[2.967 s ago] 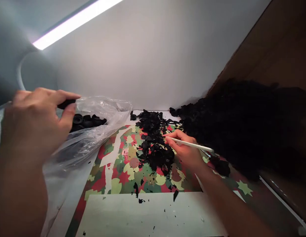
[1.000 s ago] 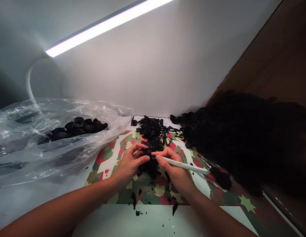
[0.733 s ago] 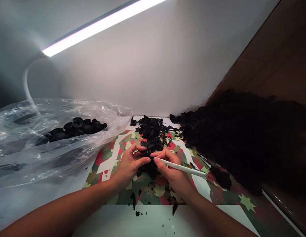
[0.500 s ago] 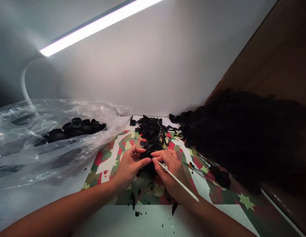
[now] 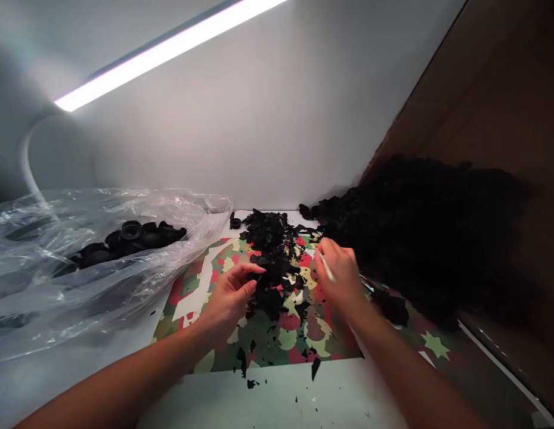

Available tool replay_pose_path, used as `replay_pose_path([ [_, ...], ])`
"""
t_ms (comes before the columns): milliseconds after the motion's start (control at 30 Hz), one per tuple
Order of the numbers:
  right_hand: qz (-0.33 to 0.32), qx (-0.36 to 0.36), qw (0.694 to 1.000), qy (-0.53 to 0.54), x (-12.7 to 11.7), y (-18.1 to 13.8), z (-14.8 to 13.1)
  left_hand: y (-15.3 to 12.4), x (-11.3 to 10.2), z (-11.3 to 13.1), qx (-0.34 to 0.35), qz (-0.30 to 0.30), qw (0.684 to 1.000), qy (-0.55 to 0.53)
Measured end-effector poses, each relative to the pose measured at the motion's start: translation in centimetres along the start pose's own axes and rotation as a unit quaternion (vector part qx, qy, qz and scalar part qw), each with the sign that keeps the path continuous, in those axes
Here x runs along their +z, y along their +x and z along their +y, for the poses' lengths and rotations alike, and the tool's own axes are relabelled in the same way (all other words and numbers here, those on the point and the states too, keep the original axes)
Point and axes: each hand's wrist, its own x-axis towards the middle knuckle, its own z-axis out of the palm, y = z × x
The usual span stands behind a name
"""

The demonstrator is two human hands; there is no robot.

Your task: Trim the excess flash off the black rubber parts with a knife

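My left hand (image 5: pixel 234 292) is over the middle of the patterned sheet, its thumb and fingers curved round a small black rubber-looking part (image 5: pixel 260 279). That part is hard to tell from the black scraps (image 5: pixel 277 280) behind it. To the right, my right hand (image 5: pixel 339 271) is raised beside the scraps, fingers closed round a thin white stick (image 5: pixel 327 268). The stick slants toward me and is a little blurred; its far end is hidden by the fingers. The two hands are apart.
A clear plastic bag (image 5: pixel 124 277) with round black rubber parts (image 5: pixel 131 231) lies at left. A large black heap (image 5: pixel 438 238) spills from a cardboard sheet (image 5: pixel 491 89) at right. Under the hands is a camouflage-patterned sheet (image 5: pixel 268 342). A lamp (image 5: pixel 169 59) hangs above.
My right hand has moved away from the left one, up and to the right, taking the white stick along. My left hand stays nearly in place. The view has shifted slightly.
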Motion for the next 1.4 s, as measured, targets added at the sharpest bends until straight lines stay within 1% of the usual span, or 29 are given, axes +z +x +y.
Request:
replay_pose_path([
  [67, -0.018, 0.061, 0.996, 0.063, -0.4, 0.4, 1.1, 0.0, -0.1, 0.4, 0.017, -0.002, 1.0, -0.02],
  [133, -0.062, 0.109, 0.977, 0.171, -0.5, 0.6, 1.3, 0.2, -0.2, 0.6, 0.024, 0.001, 0.999, -0.037],
  [167, -0.082, 0.114, 0.964, 0.226, -0.5, 0.5, 1.0, 0.3, -0.2, 0.6, 0.021, 0.002, 0.999, -0.038],
  [233, -0.096, 0.091, 0.938, 0.319, -0.3, 0.0, -0.4, 0.6, -0.2, 0.2, 0.01, 0.008, 0.999, -0.031],
  [300, -0.086, 0.071, 0.919, 0.377, -0.3, -0.8, -2.1, 0.7, -0.3, -0.4, 0.002, 0.011, 1.0, -0.019],
  [400, -0.099, 0.073, 0.896, 0.426, -0.4, -2.0, -4.4, 0.7, -0.3, -1.0, -0.013, -0.005, 1.0, -0.005],
  [467, -0.096, 0.053, 0.896, 0.431, -0.6, -2.5, -5.2, 0.7, -0.1, -0.9, -0.018, -0.011, 1.0, -0.001],
  [567, -0.064, -0.028, 0.91, 0.408, -0.8, -2.8, -5.5, 0.5, 0.2, -0.5, -0.02, -0.004, 1.0, -0.001],
  [633, -0.057, -0.083, 0.914, 0.394, -0.8, -2.8, -5.3, 0.4, 0.3, -0.2, -0.028, -0.003, 1.0, 0.005],
  [700, -0.077, -0.124, 0.912, 0.382, -0.7, -2.9, -5.1, 0.4, 0.3, -0.1, -0.03, -0.001, 0.999, 0.026],
  [767, -0.105, -0.145, 0.914, 0.364, -0.6, -3.0, -5.1, 0.3, 0.2, 0.0, -0.013, 0.002, 0.998, 0.057],
  [800, -0.113, -0.144, 0.917, 0.356, -0.5, -3.0, -5.2, 0.2, 0.2, -0.1, -0.001, 0.002, 0.998, 0.069],
  [867, -0.114, -0.119, 0.921, 0.354, -0.4, -3.0, -5.4, 0.0, 0.2, -0.1, 0.009, 0.002, 0.996, 0.083],
  [967, -0.093, -0.075, 0.92, 0.372, -0.2, -3.0, -5.7, -0.2, 0.5, 0.0, -0.021, 0.01, 0.997, 0.071],
  [1067, -0.072, -0.057, 0.924, 0.372, -0.2, -3.0, -5.9, -0.4, 0.8, 0.2, -0.054, 0.018, 0.997, 0.054],
  [1133, -0.053, -0.051, 0.929, 0.362, -0.4, -3.0, -6.0, -0.3, 0.8, 0.2, -0.061, 0.025, 0.996, 0.064],
  [1200, -0.034, -0.054, 0.932, 0.356, -0.6, -3.1, -6.2, -0.2, 0.8, 0.2, -0.048, 0.034, 0.994, 0.091],
  [1267, -0.033, -0.065, 0.928, 0.365, -0.6, -3.1, -6.3, -0.1, 0.7, 0.2, -0.016, 0.037, 0.993, 0.115],
  [1333, -0.055, -0.068, 0.92, 0.383, -0.6, -3.1, -6.4, 0.0, 0.6, 0.2, 0.011, 0.032, 0.991, 0.126],
  [1400, -0.083, -0.059, 0.91, 0.403, -0.4, -3.2, -6.5, 0.0, 0.6, 0.1, 0.02, 0.026, 0.991, 0.13],
])
